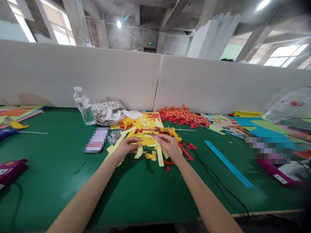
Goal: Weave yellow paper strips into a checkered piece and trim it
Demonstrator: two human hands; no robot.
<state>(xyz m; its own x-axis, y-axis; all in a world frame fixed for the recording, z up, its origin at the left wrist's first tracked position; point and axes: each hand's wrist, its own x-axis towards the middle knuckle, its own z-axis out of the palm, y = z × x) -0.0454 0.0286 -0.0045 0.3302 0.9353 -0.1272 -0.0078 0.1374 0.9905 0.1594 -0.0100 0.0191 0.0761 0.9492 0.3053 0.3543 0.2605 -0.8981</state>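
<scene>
My left hand (127, 147) is closed, its thumb and fingers pinching the left end of a piece of yellow paper (147, 141). At the other end of that paper, the fingertips of my right hand (170, 147) are pressed together. A small grey metal tip shows by those fingertips; I cannot make out whether it belongs to scissors. A red curved handle (169, 162) shows under my right hand. Pale yellow paper strips (159, 156) and yellow scraps (151, 156) lie below and around both hands. A yellow glue gun (175, 134) rests just beyond my right hand.
Red-orange woven paper pieces (184, 116) lie behind, against the white partition (206, 81). A phone (97, 139) and a water bottle (84, 106) are at left. A black cord (218, 179) and a blue strip (227, 163) cross the green table (136, 200) at right.
</scene>
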